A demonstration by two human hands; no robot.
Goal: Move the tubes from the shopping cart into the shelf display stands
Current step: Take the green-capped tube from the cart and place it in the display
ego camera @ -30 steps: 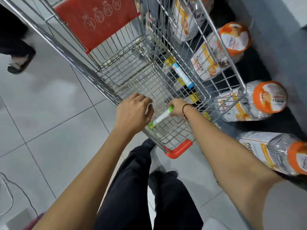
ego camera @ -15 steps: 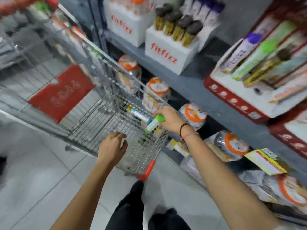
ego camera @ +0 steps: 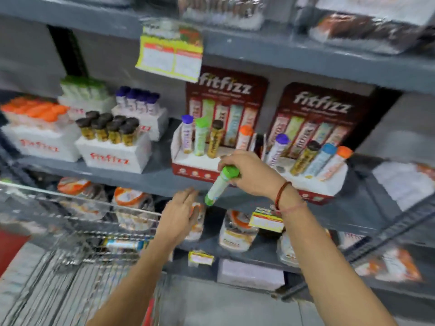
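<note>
The right hand (ego camera: 251,171) is clamped on the green tube's (ego camera: 220,184) cap; the tube slants down-left, before the stand's (ego camera: 200,169) front edge. The left hand (ego camera: 181,214) has loose fingers.

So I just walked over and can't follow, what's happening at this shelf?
A person is restocking tubes from a shopping cart into display stands. The right hand grips a green-capped tube by its cap end, tilted, in front of the red fitfizz stand, not yet slotted in. That stand already holds purple, green, brown and orange-capped tubes. The left hand is open and empty below the shelf edge. A blue-capped tube lies in the cart.
</note>
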